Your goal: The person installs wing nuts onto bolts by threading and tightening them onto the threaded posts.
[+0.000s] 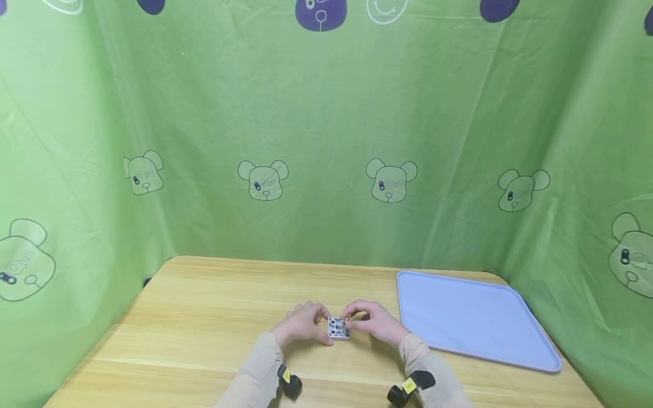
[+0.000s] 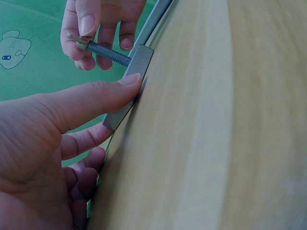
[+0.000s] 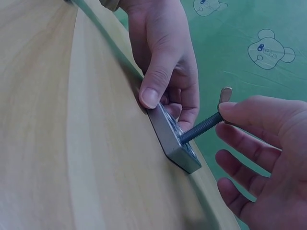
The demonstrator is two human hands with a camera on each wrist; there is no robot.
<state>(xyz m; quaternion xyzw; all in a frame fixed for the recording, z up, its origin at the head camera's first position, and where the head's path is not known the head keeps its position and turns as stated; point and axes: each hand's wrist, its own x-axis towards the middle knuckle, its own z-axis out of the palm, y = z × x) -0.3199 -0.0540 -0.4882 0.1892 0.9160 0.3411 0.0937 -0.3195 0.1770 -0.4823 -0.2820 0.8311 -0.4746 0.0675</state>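
Observation:
On the wooden table lies a small square grey metal block (image 1: 338, 328) with round recesses in its top. A dark threaded bolt (image 3: 201, 128) stands up from it, tilted in the right wrist view. At the bolt's free end sits a brass-coloured wing nut (image 2: 82, 44). My left hand (image 1: 302, 324) grips the block by its edges, thumb on the near side. With thumb and index finger, my right hand (image 1: 377, 324) pinches the wing nut; its other fingers are loosely bent. The finger behind the nut is partly hidden.
A light blue tray (image 1: 469, 317) lies on the right of the wooden table (image 1: 204, 317). Green curtains (image 1: 326, 113) printed with bear heads hang behind and at both sides. A black camera is strapped to each sleeved wrist.

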